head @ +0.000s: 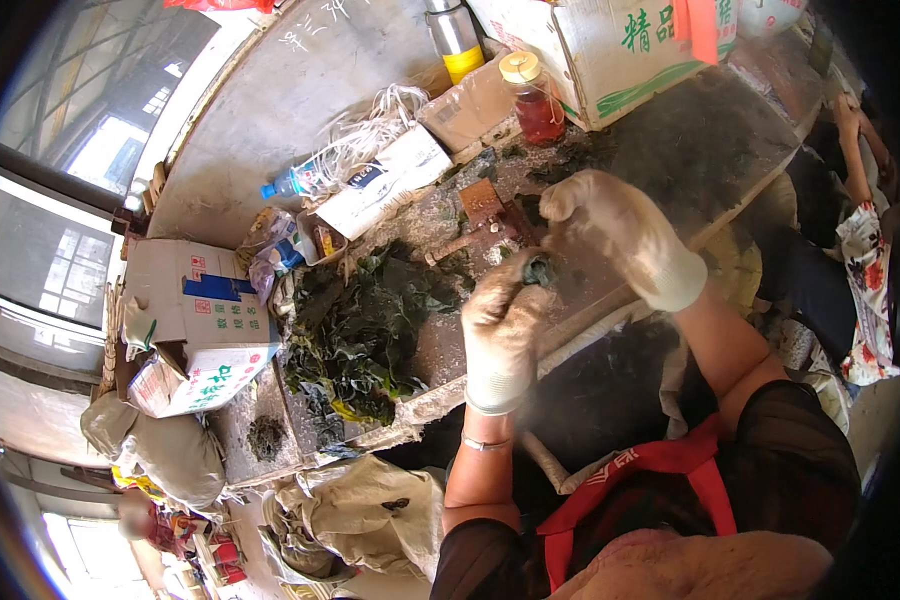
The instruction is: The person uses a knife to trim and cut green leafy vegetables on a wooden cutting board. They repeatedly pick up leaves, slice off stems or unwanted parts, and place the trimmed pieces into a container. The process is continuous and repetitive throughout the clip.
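Note:
My left hand (504, 326), in a dusty knitted work glove, is closed around a small wad of dark green leafy material (538, 271), which looks like dried seaweed. Just above and to the right, my gloved right hand (619, 232) is blurred, its fingers curled towards the left; whether it holds anything is unclear. Both hands are over the front part of a dusty worktable (446, 349). Beyond them is a rusty brown block (481, 201) with a short rod (450, 247) beside it. A heap of dark green seaweed-like leaves (360, 322) lies left of my left hand.
Along the back stand a jar of red liquid (536, 112), a steel flask (456, 41) and a large carton (607, 60). White strips (379, 124) top a white box (386, 184). Another carton (202, 322) stands left. A person's forearm (855, 161) shows at far right.

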Demonstrator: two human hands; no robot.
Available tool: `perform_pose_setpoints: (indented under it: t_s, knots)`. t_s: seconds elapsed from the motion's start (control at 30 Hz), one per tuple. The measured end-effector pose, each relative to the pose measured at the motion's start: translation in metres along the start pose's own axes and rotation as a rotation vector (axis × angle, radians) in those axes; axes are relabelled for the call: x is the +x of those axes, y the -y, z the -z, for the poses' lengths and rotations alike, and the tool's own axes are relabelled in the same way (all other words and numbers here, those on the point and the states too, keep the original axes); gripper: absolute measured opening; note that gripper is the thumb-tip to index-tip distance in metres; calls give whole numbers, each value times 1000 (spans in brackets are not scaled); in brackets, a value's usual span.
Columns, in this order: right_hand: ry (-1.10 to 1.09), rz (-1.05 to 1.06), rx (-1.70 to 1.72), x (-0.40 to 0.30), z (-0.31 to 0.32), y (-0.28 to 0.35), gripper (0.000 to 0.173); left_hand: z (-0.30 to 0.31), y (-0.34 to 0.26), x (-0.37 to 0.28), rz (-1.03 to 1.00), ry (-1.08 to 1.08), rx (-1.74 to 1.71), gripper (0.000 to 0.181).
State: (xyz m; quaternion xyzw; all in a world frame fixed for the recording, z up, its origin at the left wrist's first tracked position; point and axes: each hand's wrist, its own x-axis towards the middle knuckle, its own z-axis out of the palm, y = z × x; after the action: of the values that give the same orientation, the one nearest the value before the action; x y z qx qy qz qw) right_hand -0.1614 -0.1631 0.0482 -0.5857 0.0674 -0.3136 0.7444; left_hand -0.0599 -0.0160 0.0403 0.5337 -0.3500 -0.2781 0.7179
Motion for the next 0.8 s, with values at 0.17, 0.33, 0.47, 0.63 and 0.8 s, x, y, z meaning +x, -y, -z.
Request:
perform_pose_setpoints:
  t_s: [0.17,0.33,0.47,0.63,0.8]
  knots:
    - [268,319,-822,-9,-8,12,41,9,-12,-2,-226,-54,552,43]
    - [432,201,-413,-21,-30,-7,22,15,-24,-3,7,5,-286,58]
    - [479,90,-276,-38,-43,-15,23,8,-17,-10,21,-77,-435,66]
    - [480,-228,532,-48,-47,-21,22,7,-16,-22,42,-3,-936,50]
    - [589,108,523,-29,-43,-33,33,22,-12,-4,45,127,-988,33]
